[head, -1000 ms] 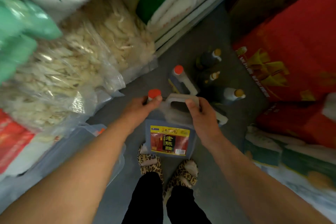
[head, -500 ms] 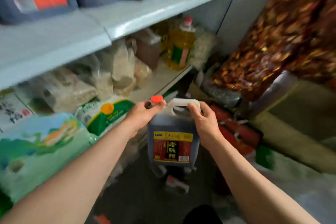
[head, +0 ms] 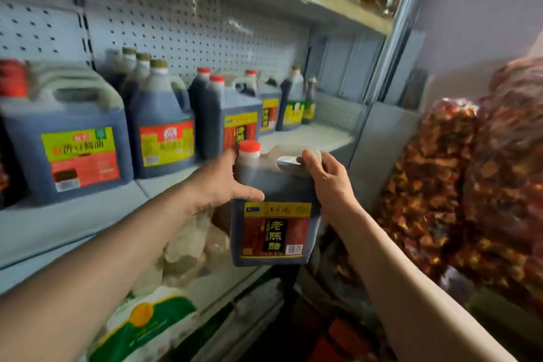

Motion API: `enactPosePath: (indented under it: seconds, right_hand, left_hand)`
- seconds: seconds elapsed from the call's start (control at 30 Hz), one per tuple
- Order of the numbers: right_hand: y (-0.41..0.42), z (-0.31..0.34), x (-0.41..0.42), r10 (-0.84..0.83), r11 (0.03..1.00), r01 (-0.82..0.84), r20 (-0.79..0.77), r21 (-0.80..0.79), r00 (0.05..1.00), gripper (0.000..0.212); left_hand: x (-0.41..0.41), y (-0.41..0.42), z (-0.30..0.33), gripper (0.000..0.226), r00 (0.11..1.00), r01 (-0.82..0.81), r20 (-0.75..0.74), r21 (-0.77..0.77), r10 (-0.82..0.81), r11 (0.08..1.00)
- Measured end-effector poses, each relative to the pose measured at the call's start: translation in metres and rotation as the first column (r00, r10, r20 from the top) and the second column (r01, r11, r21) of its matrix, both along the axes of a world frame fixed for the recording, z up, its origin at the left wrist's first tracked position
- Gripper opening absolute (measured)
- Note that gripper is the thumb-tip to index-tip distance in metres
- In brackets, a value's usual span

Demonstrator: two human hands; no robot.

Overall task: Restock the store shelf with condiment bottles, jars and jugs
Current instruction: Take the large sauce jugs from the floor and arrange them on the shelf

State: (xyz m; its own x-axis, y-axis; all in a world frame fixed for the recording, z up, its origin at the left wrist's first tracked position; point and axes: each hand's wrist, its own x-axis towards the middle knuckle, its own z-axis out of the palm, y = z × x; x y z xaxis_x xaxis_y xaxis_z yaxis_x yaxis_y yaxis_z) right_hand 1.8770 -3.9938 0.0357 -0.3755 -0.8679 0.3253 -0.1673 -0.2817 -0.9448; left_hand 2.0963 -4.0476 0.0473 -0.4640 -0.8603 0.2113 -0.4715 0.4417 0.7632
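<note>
Just beyond the fingertips runs the shelf, with shelved jugs to their left. The dark jug hangs before its edge. The right hand curls its fingers round the handle, and the left hand clasps the shoulder with thumb and fingers spread, beside the red cap.

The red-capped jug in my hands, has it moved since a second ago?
Yes, upward: the jug was down near the floor, and its cap is now level with the shelf.
</note>
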Motion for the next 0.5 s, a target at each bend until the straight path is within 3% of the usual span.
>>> enactPosePath:
  seconds: [0.33,0.5]
  right_hand:
    - [-0.168,0.052,-0.063,0.385,0.914,-0.394,-0.098,-0.1,0.918,0.021]
    - [-0.222,0.056,-0.05,0.506,0.851,-0.511,-0.066,-0.122,0.86,0.013]
  left_hand:
    - [-0.062,-0.073,0.052,0.095,0.902,-0.432,-0.064,-0.085,0.427,0.898]
    - [-0.062,-0.104,0.066,0.093,0.835,-0.549,-0.041,-0.098,0.548,0.83]
